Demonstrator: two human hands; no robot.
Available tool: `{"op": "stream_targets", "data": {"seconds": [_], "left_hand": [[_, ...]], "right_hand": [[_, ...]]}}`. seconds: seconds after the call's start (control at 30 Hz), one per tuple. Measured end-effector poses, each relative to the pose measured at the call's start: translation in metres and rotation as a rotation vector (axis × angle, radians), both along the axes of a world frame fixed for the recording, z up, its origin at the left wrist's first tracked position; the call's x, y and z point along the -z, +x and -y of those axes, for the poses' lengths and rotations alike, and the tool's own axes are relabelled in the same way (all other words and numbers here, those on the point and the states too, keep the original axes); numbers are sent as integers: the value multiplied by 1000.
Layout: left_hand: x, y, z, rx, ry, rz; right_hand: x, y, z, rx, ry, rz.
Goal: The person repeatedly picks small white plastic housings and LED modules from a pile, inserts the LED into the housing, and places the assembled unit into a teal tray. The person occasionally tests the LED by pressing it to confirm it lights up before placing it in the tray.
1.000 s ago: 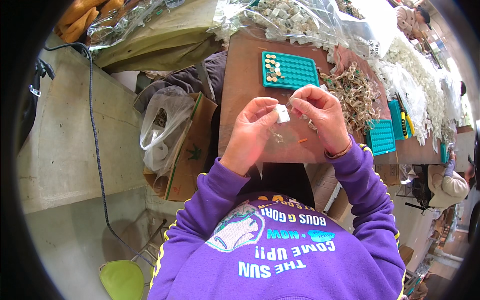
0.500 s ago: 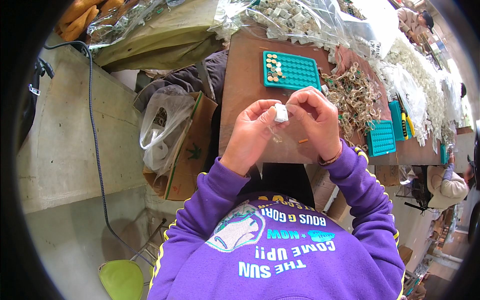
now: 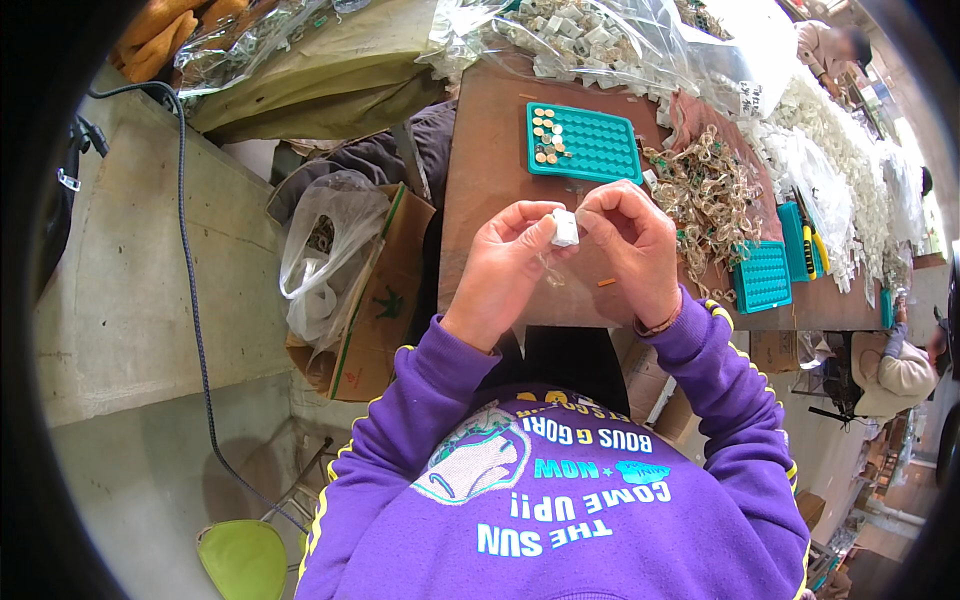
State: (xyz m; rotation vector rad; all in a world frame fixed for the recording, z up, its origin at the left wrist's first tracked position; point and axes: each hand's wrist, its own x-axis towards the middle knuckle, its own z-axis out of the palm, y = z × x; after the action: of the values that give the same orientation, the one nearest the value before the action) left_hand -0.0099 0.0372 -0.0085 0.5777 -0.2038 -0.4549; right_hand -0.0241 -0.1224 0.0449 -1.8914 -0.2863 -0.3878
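Between thumb and fingers, my left hand (image 3: 508, 262) grips a small white plastic block-shaped piece (image 3: 565, 228) over the table's near part. Thin clear strands dangle beneath it. My right hand (image 3: 636, 240) is closed in a pinch at the piece's right side; what its fingertips hold is too small to make out. Just beyond both hands lies a teal tray (image 3: 602, 143) with rows of pockets. Several round gold-coloured parts (image 3: 546, 128) sit in its left end.
A heap of beige stringy parts (image 3: 715, 190) lies right of my hands, by another teal tray (image 3: 763, 277) and yellow-handled tools (image 3: 812, 250). White pieces (image 3: 575, 35) pile up at the back. Left stands a cardboard box (image 3: 375, 300) with a plastic bag. Other people are at the right.
My right hand has dropped slightly toward me, its fingertips still beside the white piece. The white piece has shifted a little and tilted; my left hand keeps its grip.
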Motion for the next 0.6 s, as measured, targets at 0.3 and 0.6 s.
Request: {"op": "stream_targets", "data": {"seconds": [0.3,0.6], "left_hand": [[0,0,-1,8,12,-9],[-3,0,0,8,39,8]], "right_hand": [[-3,-5,2,-48,27,-107],[-2,-5,1,-3,55,-156]]}}
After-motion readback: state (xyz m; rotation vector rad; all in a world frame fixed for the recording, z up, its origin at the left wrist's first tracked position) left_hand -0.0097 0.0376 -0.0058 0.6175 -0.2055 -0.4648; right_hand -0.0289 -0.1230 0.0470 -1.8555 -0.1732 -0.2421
